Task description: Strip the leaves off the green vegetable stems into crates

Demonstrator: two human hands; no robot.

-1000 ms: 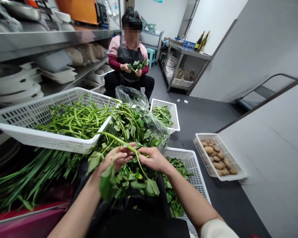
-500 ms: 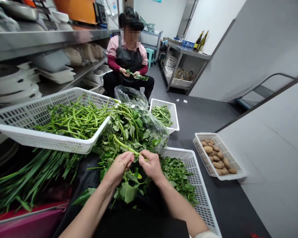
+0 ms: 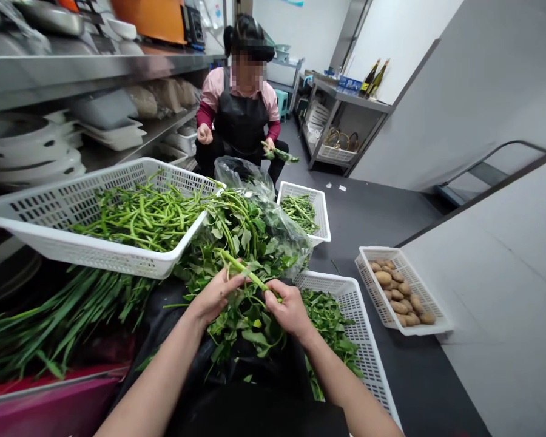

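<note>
A thick green stem [image 3: 250, 274] slants between my two hands, over a heap of leafy greens [image 3: 236, 227]. My right hand [image 3: 287, 305] is closed round its lower right end. Further left, my left hand [image 3: 221, 293] is at the stem's middle, its thumb and fingers partly apart; whether it grips the stem or a thin strand is hard to tell. Leafy tops hang below the hands over a dark apron. Cut stems fill the white basket [image 3: 91, 258] at the left, and leaves lie in the white basket [image 3: 375, 358] at the right.
Across the heap sits a person [image 3: 243, 109] holding greens. A small basket [image 3: 324, 212] of stems stands beyond the clear bag [image 3: 295, 240]. Potatoes [image 3: 398, 294] fill a basket by the right wall. Long green leaves [image 3: 73, 315] lie at lower left, below metal shelves [image 3: 73, 70].
My left hand's fingers have loosened, and both hands sit slightly further right in view. The leafy tops below have shifted. The other person's hands have moved apart, greens in one.
</note>
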